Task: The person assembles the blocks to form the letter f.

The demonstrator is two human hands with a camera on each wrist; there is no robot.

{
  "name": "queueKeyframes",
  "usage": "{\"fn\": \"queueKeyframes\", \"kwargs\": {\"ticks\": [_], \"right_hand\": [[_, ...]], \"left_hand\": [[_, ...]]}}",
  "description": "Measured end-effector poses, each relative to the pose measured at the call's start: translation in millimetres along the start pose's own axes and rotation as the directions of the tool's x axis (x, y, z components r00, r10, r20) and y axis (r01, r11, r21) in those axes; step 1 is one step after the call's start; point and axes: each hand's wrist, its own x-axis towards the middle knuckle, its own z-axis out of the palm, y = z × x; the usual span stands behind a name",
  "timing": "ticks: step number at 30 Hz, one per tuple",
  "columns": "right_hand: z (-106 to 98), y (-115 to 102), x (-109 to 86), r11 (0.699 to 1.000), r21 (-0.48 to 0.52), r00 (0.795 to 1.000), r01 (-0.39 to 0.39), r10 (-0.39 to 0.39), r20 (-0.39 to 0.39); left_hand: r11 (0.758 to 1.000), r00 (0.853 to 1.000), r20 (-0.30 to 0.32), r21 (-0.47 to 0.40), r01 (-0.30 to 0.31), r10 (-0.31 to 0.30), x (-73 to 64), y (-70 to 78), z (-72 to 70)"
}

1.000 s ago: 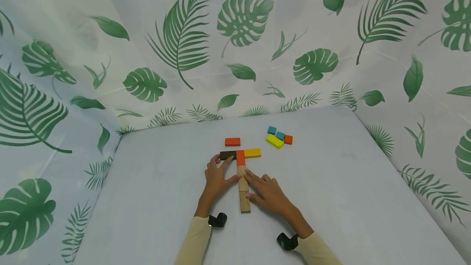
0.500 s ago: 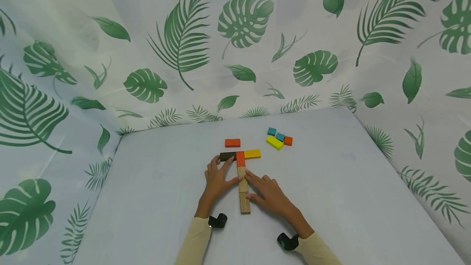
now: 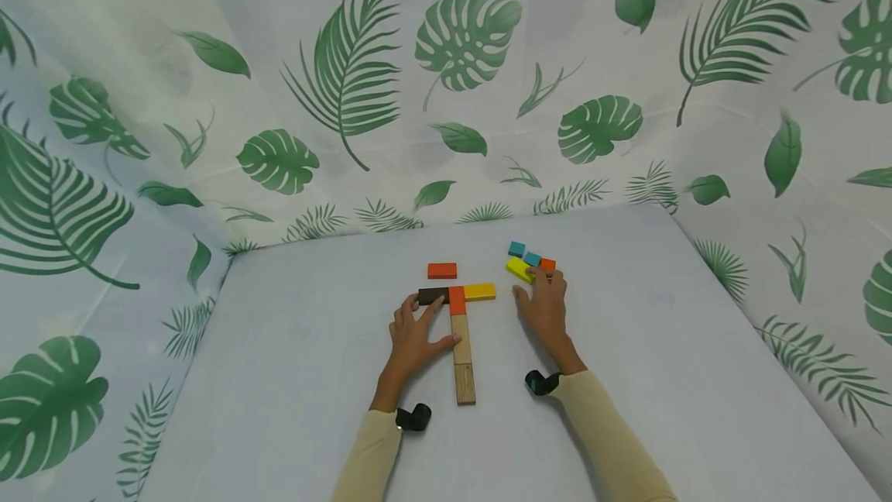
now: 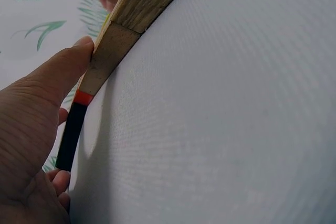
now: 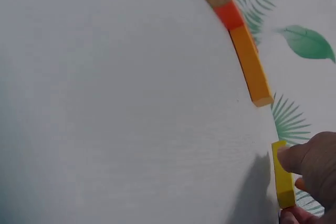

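Note:
In the head view my left hand [image 3: 413, 339] rests beside a T of blocks. Its thumb touches the upper light wooden block [image 3: 462, 348], and its other fingers lie along the dark brown block [image 3: 433, 296]. A red-orange block [image 3: 456, 300] joins the dark one to an amber-yellow block [image 3: 479, 292]. Below, a browner wooden block [image 3: 464, 384] forms the end of the stem. My right hand [image 3: 547, 312] is over the small pile, fingertips at a bright yellow block [image 3: 519, 269] and a small orange-red block [image 3: 548, 263]. In the right wrist view its thumb overlaps the yellow block [image 5: 283, 179].
Behind the T lies a separate red-orange block [image 3: 442, 270]. Two small blue blocks [image 3: 516, 249] sit at the back of the pile. White cloth with green leaves [image 3: 460, 138] hangs behind and beside the pale table [image 3: 300, 378].
My right hand has left the wooden stem and moved forward and right to the small pile. The left hand stays at the T, whose blocks look unmoved.

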Motion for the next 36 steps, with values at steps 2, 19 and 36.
{"fn": "queueKeyframes", "kwargs": {"ticks": [2, 19, 36], "right_hand": [[2.7, 0.4, 10.4, 0.999, -0.041, 0.999, -0.029, 0.029, 0.013], [-0.6, -14.4, 42.8, 0.948, -0.286, 0.951, 0.142, -0.051, 0.305], [7.9, -30.9, 70.8, 0.996, -0.085, 0.93, 0.033, 0.001, 0.368]], "left_hand": [[1.0, 1.0, 0.004, -0.004, 0.003, -0.003, -0.6, 0.2, -1.2], [1.0, 1.0, 0.006, -0.001, 0.008, -0.008, 0.6, 0.1, -0.3], [0.999, 0.999, 0.025, 0.018, 0.028, -0.028, 1.6, -1.2, 0.0]]}}
